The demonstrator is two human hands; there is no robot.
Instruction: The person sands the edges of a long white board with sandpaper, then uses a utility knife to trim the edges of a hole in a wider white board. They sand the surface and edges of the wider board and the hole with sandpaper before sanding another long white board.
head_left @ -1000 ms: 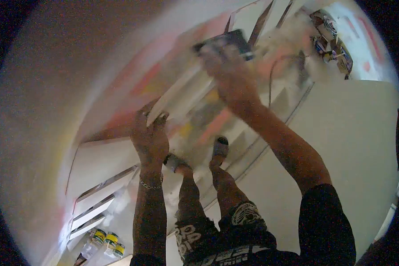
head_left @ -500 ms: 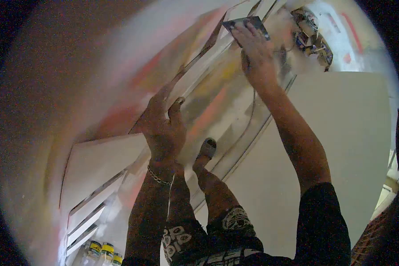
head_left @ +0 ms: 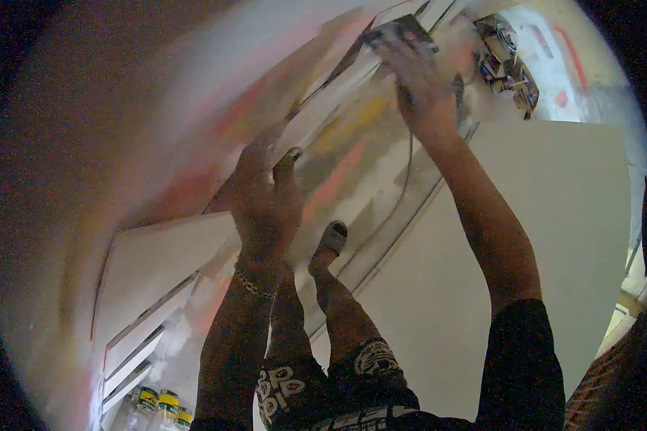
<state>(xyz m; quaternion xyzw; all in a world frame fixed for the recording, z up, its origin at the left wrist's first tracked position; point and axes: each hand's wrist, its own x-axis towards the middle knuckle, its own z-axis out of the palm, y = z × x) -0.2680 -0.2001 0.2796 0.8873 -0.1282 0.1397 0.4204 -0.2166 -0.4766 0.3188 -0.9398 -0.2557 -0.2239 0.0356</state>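
Observation:
My right hand [head_left: 417, 90] lies over a dark, flat, square sheet [head_left: 413, 29] that looks like sandpaper, its fingers stretched across the top. Motion smears those fingers, and the thumb is hidden. Beneath the sheet runs the narrow edge of a long white board [head_left: 169, 262]. Lower down, my left hand [head_left: 266, 208], with a chain bracelet at the wrist, grips the board's edge. Its thumb points up on the near side, while the other fingers reach over the far side and are partly lost in shadow.
A large pale panel [head_left: 496, 287] fills the right side. Several jars with yellow-and-black labels [head_left: 167, 404] stand at lower left, near slatted white pieces [head_left: 133, 355]. Assorted clutter [head_left: 507, 65] lies at upper right. A cable [head_left: 408, 172] crosses the paint-stained floor [head_left: 338, 179] by my feet.
My right hand and the dark sheet have shifted slightly along the board and look more blurred. My left hand keeps its place on the edge. The view has tilted a little.

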